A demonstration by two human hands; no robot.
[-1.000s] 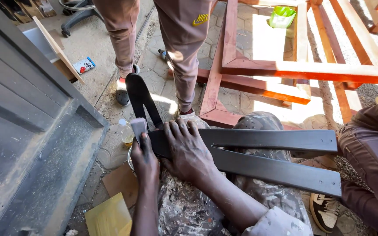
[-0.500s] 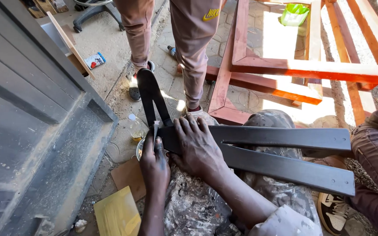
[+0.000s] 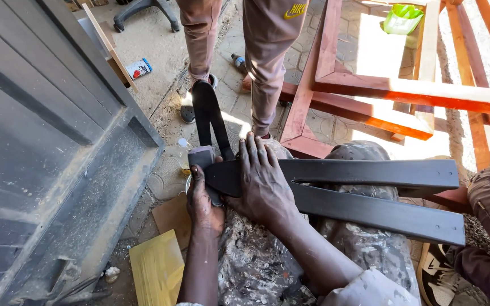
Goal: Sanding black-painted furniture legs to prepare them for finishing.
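A black wooden frame piece (image 3: 336,190) with two long flat arms lies across the person's lap, its arms running out to the right and two shorter arms pointing away toward the far side. The right hand (image 3: 262,181) lies flat on the joint where the arms meet, fingers spread and pressing down, not curled around anything. The left hand (image 3: 202,198) sits just left of that joint, closed around a small grey pad (image 3: 201,156) that rests against the black wood; how tightly it grips cannot be told.

Beneath the frame piece, the lap is covered with paint-spattered trousers (image 3: 267,266). Near the left hand, on the ground, lie a yellow board (image 3: 157,269) and a piece of brown cardboard (image 3: 172,218). A small bottle (image 3: 184,156) stands just beyond the hand. On the left rises a grey panelled door (image 3: 41,147). Farther off, another person's legs (image 3: 256,62) stand on the paving, beside an orange-red wooden frame (image 3: 381,90). A green bag (image 3: 402,18) lies at the far right.
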